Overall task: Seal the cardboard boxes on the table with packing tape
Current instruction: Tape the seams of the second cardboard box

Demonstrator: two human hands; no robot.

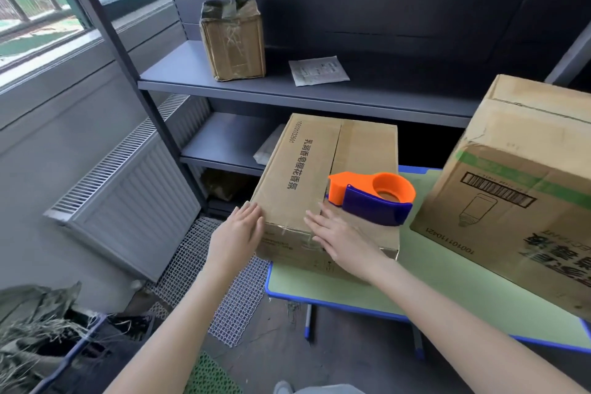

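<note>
head view: i take the long cardboard box (pixel 307 169) as my landmark. it lies flat on the left end of the green table (pixel 351 294), flaps folded shut, with the centre seam running away from me and black printed characters along its left half. its left end overhangs the table edge.

my left hand (pixel 238 233) is released, fingers straight and together, resting flat against the near left corner of that box. my right hand (pixel 339 237) is also released, palm down on the box top at its near edge, fingers stretched out over the seam. neither hand grasps anything.

the orange and blue tape dispenser (pixel 374 198) sits on top of the box, just right of the seam and just beyond my right fingertips; i cannot tell whether they touch it.

right of the box, a larger cardboard box (pixel 518 195) stands tilted on the same table, barcode and green stripe facing me.

behind the box rises a dark metal shelf rack (pixel 287 86). on the shelf above it stand a small taped box (pixel 233 41) and a flat clear packet (pixel 318 70). left of the box a white radiator (pixel 137 201) leans on the wall, and a white mesh panel (pixel 224 281) lies on the floor below its near left corner.
</note>
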